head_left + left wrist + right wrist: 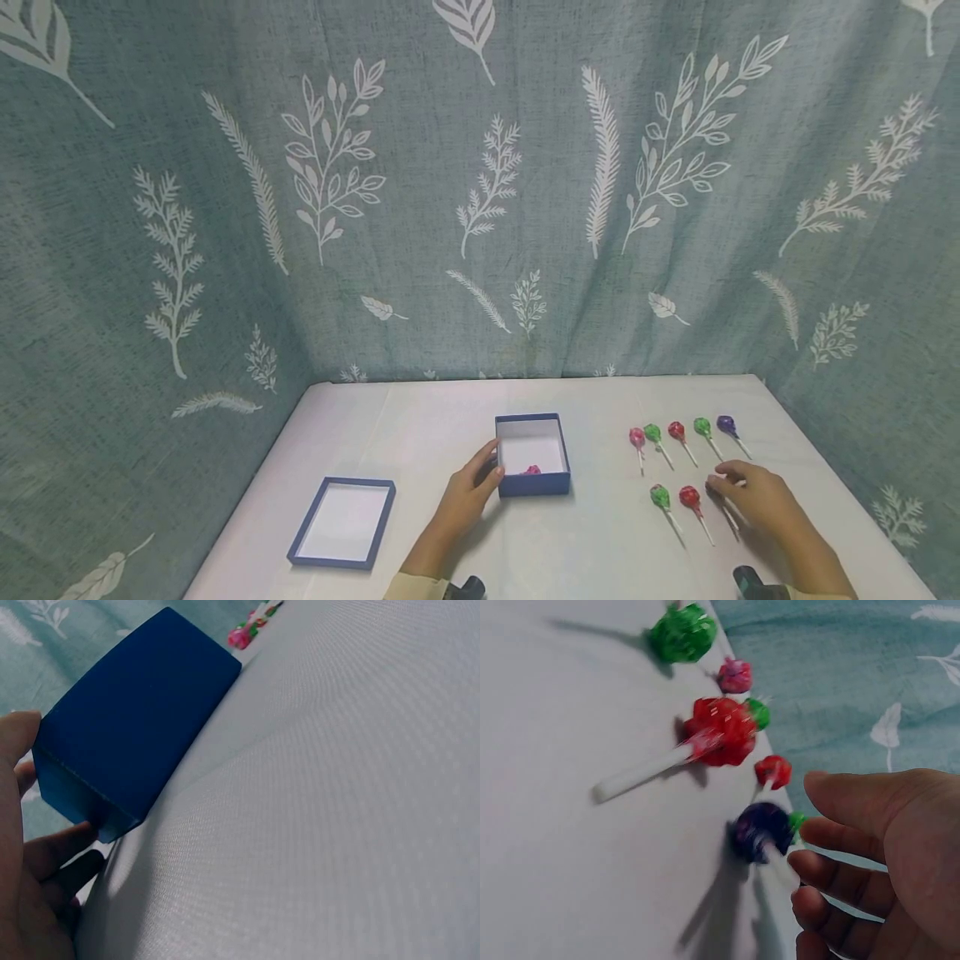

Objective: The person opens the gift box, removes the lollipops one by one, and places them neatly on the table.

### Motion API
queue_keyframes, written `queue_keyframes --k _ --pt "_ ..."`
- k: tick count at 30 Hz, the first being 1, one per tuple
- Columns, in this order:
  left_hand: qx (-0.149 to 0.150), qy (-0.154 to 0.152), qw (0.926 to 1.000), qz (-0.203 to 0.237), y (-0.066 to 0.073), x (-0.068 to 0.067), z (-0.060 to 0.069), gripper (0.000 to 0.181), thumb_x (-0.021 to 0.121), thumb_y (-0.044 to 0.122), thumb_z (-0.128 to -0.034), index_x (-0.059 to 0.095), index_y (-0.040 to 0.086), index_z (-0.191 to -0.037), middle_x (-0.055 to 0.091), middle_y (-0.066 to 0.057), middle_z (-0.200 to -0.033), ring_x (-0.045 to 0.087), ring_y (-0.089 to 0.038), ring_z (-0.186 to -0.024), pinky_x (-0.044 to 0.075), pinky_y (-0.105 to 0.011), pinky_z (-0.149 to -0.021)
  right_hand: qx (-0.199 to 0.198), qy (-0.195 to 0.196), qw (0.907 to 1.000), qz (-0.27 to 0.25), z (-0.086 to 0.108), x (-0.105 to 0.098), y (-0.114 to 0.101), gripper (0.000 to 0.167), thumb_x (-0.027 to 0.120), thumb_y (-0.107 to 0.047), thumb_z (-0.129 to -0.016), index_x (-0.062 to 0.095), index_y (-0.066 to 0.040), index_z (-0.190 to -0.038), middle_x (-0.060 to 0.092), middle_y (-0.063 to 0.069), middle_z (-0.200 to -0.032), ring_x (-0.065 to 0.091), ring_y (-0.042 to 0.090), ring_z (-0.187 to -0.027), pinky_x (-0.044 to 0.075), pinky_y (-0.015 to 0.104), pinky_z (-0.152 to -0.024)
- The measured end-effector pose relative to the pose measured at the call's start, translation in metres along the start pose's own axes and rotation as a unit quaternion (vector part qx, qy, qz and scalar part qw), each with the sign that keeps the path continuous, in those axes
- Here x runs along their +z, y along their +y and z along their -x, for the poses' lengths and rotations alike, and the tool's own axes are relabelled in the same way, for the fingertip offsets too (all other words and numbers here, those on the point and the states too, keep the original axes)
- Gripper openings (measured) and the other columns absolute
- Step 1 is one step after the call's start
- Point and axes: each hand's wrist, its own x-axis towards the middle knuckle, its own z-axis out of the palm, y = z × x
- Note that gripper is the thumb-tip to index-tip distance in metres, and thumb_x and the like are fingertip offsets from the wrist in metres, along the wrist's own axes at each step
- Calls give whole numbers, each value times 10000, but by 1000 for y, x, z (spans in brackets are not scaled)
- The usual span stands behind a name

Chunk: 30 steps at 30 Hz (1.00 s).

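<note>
A blue box [534,484] with a white inside stands uncovered mid-table, a pink-wrapped lollipop [532,470] partly visible in it. My left hand [467,493] grips its left side, thumb at the near corner and fingers along the wall; the left wrist view shows the thumb [19,735] by the top edge. My right hand [757,498] is over a dark purple lollipop [762,831] at the right end of the near row. Its thumb and loosely bent fingers are spread apart, with fingertips at the white stick. A red lollipop [689,497] and a green one [660,497] lie left of it.
Behind them lies a far row of lollipops: pink [637,437], green [652,432], red [677,431], another green [702,427] and purple [726,424]. The box lid [340,523], blue-rimmed, lies inside up at the left. A patterned curtain [555,208] surrounds the white table [600,550].
</note>
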Motion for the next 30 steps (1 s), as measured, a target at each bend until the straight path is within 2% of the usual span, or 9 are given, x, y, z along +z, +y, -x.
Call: queue_keyframes --k 7,11,15,17,20,25,30 --pt "-92 58 9999 -5 -1 -2 1 515 508 414 -1003 424 247 -1483 551 -94 -1385 415 -358 -1340 272 -618 -1083 -97 38 9998 -147 -5 -1 -25 542 607 -417 -950 591 43 -1234 622 241 -1070 578 423 -990 478 605 -810" --pt "-111 56 9999 21 -1 -3 1 516 508 419 -1002 423 255 -1484 548 -90 -1389 409 -358 -1345 264 -622 -1084 -138 66 9992 -372 -8 9 -45 517 614 -396 -951 588 13 -1266 619 222 -1108 595 349 -961 527 528 -774" --pt "-98 28 9999 76 -1 -1 1 517 507 413 -1005 417 251 -1488 544 -87 -1393 403 -357 -1349 258 -624 -1086 -202 88 9985 -501 -12 23 -63 479 617 -387 -952 605 -29 -1271 623 190 -1122 585 328 -976 527 517 -781" --pt "-88 2 9999 88 -1 -1 1 518 504 415 -1006 414 254 -1490 541 -85 -1397 400 -354 -1351 257 -621 -1087 -225 81 9980 -589 -14 30 -72 464 619 -386 -952 612 -47 -1267 625 166 -1109 582 304 -948 538 480 -740" --pt "-62 -13 9999 84 -1 0 1 516 505 411 -1006 414 255 -1490 541 -87 -1395 403 -351 -1350 257 -615 -1091 -428 163 9966 -679 -16 39 -85 452 629 -387 -947 631 -55 -1252 643 132 -1102 588 253 -909 539 421 -704" --pt "-19 2 10000 52 -1 0 0 514 509 403 -1006 417 252 -1488 544 -87 -1392 407 -350 -1347 257 -612 -1092 -1145 384 9909 -587 -21 49 -111 341 657 -312 -936 680 -60 -1165 678 61 -1012 606 209 -870 533 404 -714" --pt "-28 7 10000 61 -1 0 -1 513 514 404 -1004 421 257 -1486 545 -90 -1391 409 -348 -1347 261 -610 -1092 -1506 299 9875 -352 -30 58 -141 265 679 -260 -922 700 -75 -1110 653 -16 -914 582 174 -824 509 365 -681"
